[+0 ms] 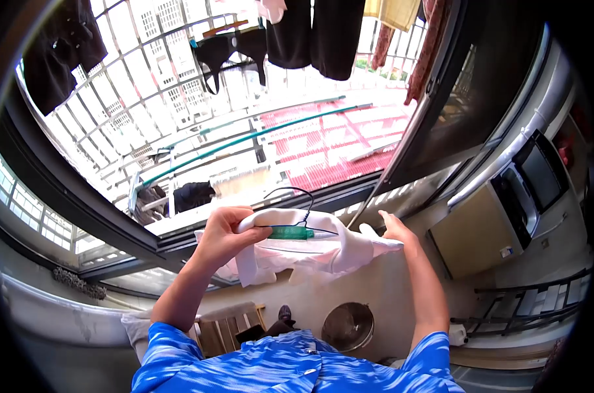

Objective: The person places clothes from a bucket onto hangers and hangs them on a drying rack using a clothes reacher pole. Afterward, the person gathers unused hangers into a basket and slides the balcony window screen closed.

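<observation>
A white garment with a thick collar or neckband (346, 252) hangs spread between my hands at chest height. A dark wire hanger (308, 216) sits in its neck opening, hook upward. Along the hanger lies a green piece (290, 232), whose kind I cannot make out. My left hand (228, 232) is closed, pinching the garment's neckband beside the green piece. At the garment's other shoulder is my right hand (398, 230), its visible fingers stretched out and the cloth against it. The garment hides part of that hand.
Beyond the window frame (336, 193), a barred enclosure holds a green pole (258, 134) and hanging clothes, including black trousers (316, 36). Below are a metal bucket (348, 325) and a wooden stool or chair (228, 324). At right stand a washing machine (477, 229) and a folded black rack (533, 304).
</observation>
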A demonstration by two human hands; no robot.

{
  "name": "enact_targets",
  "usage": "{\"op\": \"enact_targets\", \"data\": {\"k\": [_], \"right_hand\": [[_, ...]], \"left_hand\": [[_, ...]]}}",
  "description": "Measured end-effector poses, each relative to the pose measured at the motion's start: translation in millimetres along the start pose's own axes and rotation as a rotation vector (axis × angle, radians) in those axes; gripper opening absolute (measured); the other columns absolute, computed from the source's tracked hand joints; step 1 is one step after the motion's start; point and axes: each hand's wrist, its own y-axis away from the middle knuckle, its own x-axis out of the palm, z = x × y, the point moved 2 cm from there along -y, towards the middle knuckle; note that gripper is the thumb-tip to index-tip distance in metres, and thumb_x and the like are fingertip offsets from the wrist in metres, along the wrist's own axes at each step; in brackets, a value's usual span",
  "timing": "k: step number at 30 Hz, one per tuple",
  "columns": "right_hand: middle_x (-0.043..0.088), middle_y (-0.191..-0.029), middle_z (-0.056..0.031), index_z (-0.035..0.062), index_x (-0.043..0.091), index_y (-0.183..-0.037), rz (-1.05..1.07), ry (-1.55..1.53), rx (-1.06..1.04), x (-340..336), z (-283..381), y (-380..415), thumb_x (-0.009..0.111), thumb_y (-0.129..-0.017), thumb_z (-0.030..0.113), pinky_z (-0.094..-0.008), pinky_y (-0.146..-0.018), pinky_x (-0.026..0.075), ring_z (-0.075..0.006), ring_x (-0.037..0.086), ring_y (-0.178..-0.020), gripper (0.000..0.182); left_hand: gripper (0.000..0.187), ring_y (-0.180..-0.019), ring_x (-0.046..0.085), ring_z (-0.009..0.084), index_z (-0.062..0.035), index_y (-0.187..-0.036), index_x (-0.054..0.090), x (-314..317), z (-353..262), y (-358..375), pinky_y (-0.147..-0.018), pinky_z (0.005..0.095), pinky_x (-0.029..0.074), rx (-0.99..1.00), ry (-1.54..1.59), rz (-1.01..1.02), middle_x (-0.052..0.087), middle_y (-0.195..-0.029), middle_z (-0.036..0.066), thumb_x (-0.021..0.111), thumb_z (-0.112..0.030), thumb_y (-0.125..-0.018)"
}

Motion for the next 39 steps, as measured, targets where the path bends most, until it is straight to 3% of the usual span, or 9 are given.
{"op": "enact_targets", "data": {"k": [6,8,9,15,23,26,28,32,39], "right_hand": [[0.06,-0.1,-0.0188,-0.0041,0.044,-0.123,-0.263,-0.619,0.209,26,-31,-101,0.073,-0.068,0.028,-0.0349,-0.077,0.046,-0.0236,0.058,-0.091,0.07],[0.063,-0.083,-0.0215,-0.0071,0.059,-0.092,-0.307,-0.612,-0.007,49,-55,-134,0.069,-0.069,0.028,-0.0381,-0.069,0.048,-0.0287,0.063,-0.079,0.043],[0.063,-0.078,-0.0261,-0.008,0.061,-0.081,-0.338,-0.488,0.136,36,-33,-116,0.068,-0.068,0.031,-0.0411,-0.069,0.048,-0.0341,0.064,-0.081,0.042],[0.062,-0.08,-0.025,-0.0057,0.062,-0.083,-0.554,-0.292,0.373,66,-14,-129,0.063,-0.07,0.026,-0.0431,-0.069,0.048,-0.0386,0.062,-0.082,0.034],[0.062,-0.077,-0.0205,-0.0029,0.061,-0.086,-0.493,-0.296,-0.105,92,-20,-114,0.058,-0.075,0.017,-0.0422,-0.066,0.048,-0.0376,0.061,-0.076,0.022],[0.061,-0.075,-0.0173,-0.0012,0.06,-0.086,-0.572,-0.696,-0.331,85,2,-95,0.054,-0.079,0.009,-0.0409,-0.063,0.047,-0.0365,0.06,-0.071,0.014],[0.059,-0.074,-0.0155,-0.0014,0.056,-0.09,-0.782,-0.382,-0.593,69,32,-72,0.047,-0.083,0.006,-0.0375,-0.058,0.046,-0.0328,0.059,-0.066,0.013],[0.045,-0.057,-0.0042,0.003,0.045,-0.08,-0.682,-0.887,-0.608,44,110,-29,0.043,-0.094,0.025,-0.0284,-0.045,0.035,-0.013,0.046,-0.05,0.026],[0.048,-0.059,-0.004,0.0032,0.049,-0.084,-0.319,-0.816,-0.739,72,184,-6,0.045,-0.091,0.014,-0.0284,-0.047,0.038,-0.0141,0.048,-0.051,0.013]], "left_hand": [[0.02,-0.065,0.052,0.0026,0.004,-0.088,0.067,-35,-27,-10,-0.057,0.0175,0.04,0.022,0.075,-0.061,0.062,-0.073,0.0,0.071,-0.012,-0.075],[0.021,-0.066,0.053,0.0031,0.0036,-0.089,0.067,-41,-31,-14,-0.059,0.018,0.043,0.008,0.093,-0.043,0.062,-0.074,0.001,0.071,-0.012,-0.076],[0.021,-0.067,0.055,0.0038,0.0033,-0.09,0.067,-42,-37,-17,-0.062,0.0185,0.044,0.008,0.098,-0.041,0.063,-0.074,0.001,0.071,-0.012,-0.076],[0.027,-0.065,0.054,0.0048,0.0028,-0.092,0.067,-50,-56,-34,-0.061,0.0198,0.042,0.018,0.055,-0.07,0.064,-0.075,0.003,0.072,-0.017,-0.075],[0.028,-0.055,0.054,0.0073,0.0019,-0.084,0.068,-70,-97,-47,-0.054,0.0213,0.041,0.054,-0.038,-0.302,0.062,-0.066,0.003,0.074,-0.022,-0.071],[0.026,-0.054,0.053,0.0101,0.0009,-0.082,0.067,-87,-108,-59,-0.053,0.0239,0.04,0.054,-0.109,-0.362,0.061,-0.065,0.005,0.074,-0.022,-0.07],[0.027,-0.056,0.055,0.0125,-0.0006,-0.086,0.065,-91,-120,-72,-0.055,0.0269,0.041,0.14,-0.139,-0.428,0.062,-0.068,0.007,0.074,-0.02,-0.07],[0.028,-0.063,0.058,0.0138,-0.005,-0.094,0.066,-109,-135,-90,-0.059,0.0301,0.045,0.105,-0.13,-0.393,0.065,-0.076,0.007,0.072,-0.024,-0.075],[0.035,-0.065,0.058,0.013,-0.0036,-0.096,0.067,-130,-174,-104,-0.06,0.0306,0.048,0.197,-0.141,-0.453,0.064,-0.077,0.006,0.07,-0.034,-0.078]]}}
